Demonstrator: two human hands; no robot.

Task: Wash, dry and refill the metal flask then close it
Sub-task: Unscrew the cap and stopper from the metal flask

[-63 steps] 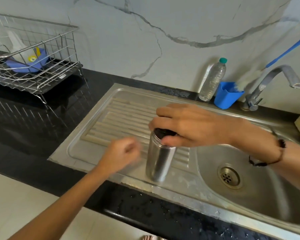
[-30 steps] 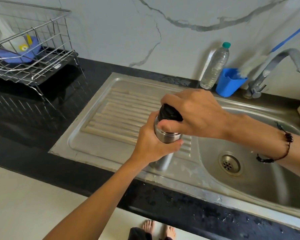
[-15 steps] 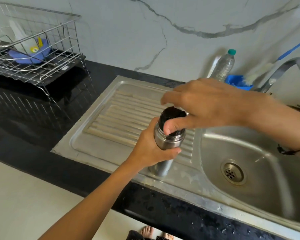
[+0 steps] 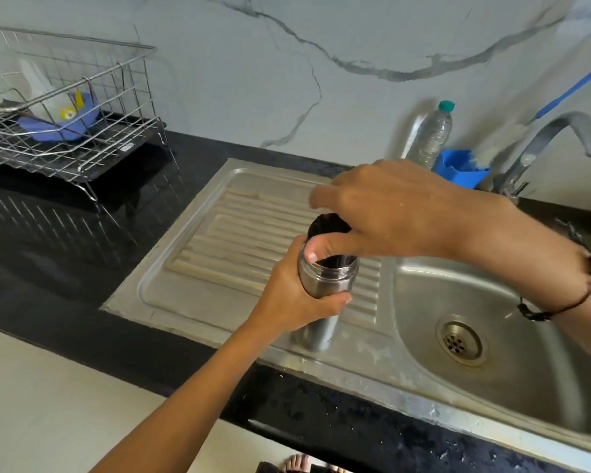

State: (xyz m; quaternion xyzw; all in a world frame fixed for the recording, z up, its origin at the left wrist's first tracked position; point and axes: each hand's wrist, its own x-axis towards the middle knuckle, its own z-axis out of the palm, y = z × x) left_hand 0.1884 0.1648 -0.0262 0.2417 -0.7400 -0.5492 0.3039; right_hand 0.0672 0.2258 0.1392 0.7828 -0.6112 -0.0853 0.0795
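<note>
Flask: the metal flask [image 4: 325, 288] stands upright on the ribbed draining board [image 4: 246, 233] of the steel sink [image 4: 492, 336], near its front edge.
Left hand: the left hand [image 4: 297, 298] is wrapped round the flask's upper body.
Right hand: the right hand [image 4: 386, 213] grips the black cap [image 4: 328, 227] from above, thumb on its near side; whether the cap is seated or lifted is hard to tell.
Behind: a plastic bottle [image 4: 432, 134], a blue cup [image 4: 459, 165] and the tap [image 4: 553, 138].
Worktop: black worktop [image 4: 82, 240] carrying a wire dish rack [image 4: 69, 131] at the left.

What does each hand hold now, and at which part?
The left hand grips the metal flask around its upper body. The right hand pinches the black cap at the flask's mouth by its sides.
</note>
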